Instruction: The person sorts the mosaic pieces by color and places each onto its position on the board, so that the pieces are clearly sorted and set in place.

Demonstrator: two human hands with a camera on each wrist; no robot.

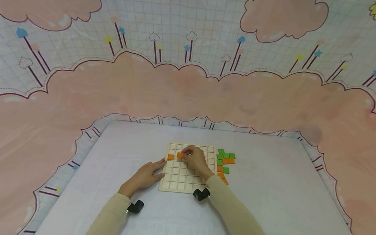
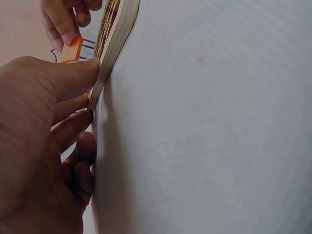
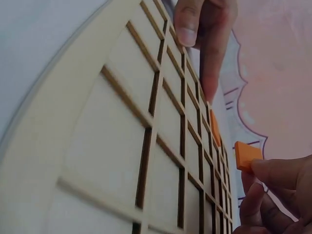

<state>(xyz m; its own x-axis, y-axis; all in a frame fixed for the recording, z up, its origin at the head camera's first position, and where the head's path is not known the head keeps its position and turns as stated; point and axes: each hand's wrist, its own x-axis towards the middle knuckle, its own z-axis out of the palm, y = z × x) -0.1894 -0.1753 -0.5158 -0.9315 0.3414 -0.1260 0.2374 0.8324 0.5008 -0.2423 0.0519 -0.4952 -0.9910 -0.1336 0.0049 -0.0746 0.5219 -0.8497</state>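
A pale wooden grid board (image 1: 178, 185) lies on the white table, its square cells framed by thin raised strips. My right hand (image 1: 195, 159) pinches an orange square tile (image 3: 247, 155) between thumb and fingers, over the upper left part of the board. Another orange tile (image 1: 171, 157) sits in a cell near the board's left edge. At that left edge rests my left hand (image 1: 146, 174), with thumb (image 2: 78, 78) and fingertips touching the board's side and its fingers mostly extended.
Loose green tiles (image 1: 232, 156) and orange tiles (image 1: 231, 161), several of each, lie along the board's right side. White cloth covers the table (image 1: 266, 205). A patterned curtain (image 1: 189, 93) hangs behind it. Each wrist carries a small black camera (image 1: 201, 194).
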